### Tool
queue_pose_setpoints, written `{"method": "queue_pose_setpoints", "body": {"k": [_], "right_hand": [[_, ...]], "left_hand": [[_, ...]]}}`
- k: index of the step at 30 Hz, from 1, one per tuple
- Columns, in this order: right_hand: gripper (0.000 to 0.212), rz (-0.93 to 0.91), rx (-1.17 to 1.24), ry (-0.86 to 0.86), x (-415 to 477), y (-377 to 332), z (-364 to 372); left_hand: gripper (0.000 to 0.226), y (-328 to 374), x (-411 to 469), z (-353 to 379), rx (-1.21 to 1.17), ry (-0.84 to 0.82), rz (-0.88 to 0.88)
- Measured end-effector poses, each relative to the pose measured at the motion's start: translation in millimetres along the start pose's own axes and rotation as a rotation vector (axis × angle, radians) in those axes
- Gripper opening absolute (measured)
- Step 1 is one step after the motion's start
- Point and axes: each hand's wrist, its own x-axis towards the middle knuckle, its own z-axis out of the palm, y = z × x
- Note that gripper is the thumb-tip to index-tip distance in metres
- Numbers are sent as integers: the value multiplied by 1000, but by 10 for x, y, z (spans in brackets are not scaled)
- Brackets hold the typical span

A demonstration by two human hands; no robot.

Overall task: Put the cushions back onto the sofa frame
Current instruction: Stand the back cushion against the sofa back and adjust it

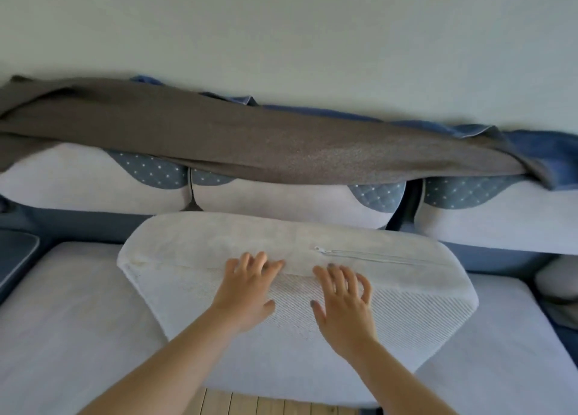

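Seating the white cushion [219, 245] w/ left hand [247, 292] & right hand [341, 302] – both flat, fingers spread, gripping nothing. Next we'd say: shove it back to the backrest cushions [272, 202].

Three back cushions [93, 186] [275, 205] [500, 220], one loose white cushion [219, 236], two hands [247, 292] [344, 305], one brown blanket [219, 133], one blue cloth [544, 149]

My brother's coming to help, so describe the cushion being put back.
On the blue sofa against the wall, look at the middle of the seat. A white cushion lies askew there under the left hand and right hand. Only it shows a zipper and ribbed fabric.
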Motion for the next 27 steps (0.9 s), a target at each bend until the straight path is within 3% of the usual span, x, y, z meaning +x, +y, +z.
{"method": "queue_pose_setpoints", "body": {"k": [4, 9, 12, 14, 16, 18, 21, 24, 27], "right_hand": [[35, 79, 109, -60, -358, -212, -352], [48, 127, 237, -76, -348, -313, -451], [57, 143, 206, -255, -255, -343, -360], [55, 157, 157, -354, -330, -412, -333], [60, 160, 127, -285, -532, -513, -343], [55, 169, 125, -233, -750, -598, -341], [51, 181, 136, -249, -996, -644, -383], [65, 163, 139, -348, -1165, -662, -474], [52, 186, 146, -497, -1250, -654, -496]], "left_hand": [[55, 17, -452, -20, 1, 56, 84], [32, 110, -1039, 152, -81, 211, 203], [18, 193, -1261, 228, -192, 264, 215], [22, 209, -1298, 241, -267, 292, 140], [35, 162, -1268, 258, -277, 301, 57], [47, 103, -1256, 283, -241, 208, 24], [63, 89, -1356, 340, -203, 63, 37], [55, 89, -1507, 368, -199, 48, 93], [59, 62, -1612, 374, -235, -20, 154]]}}
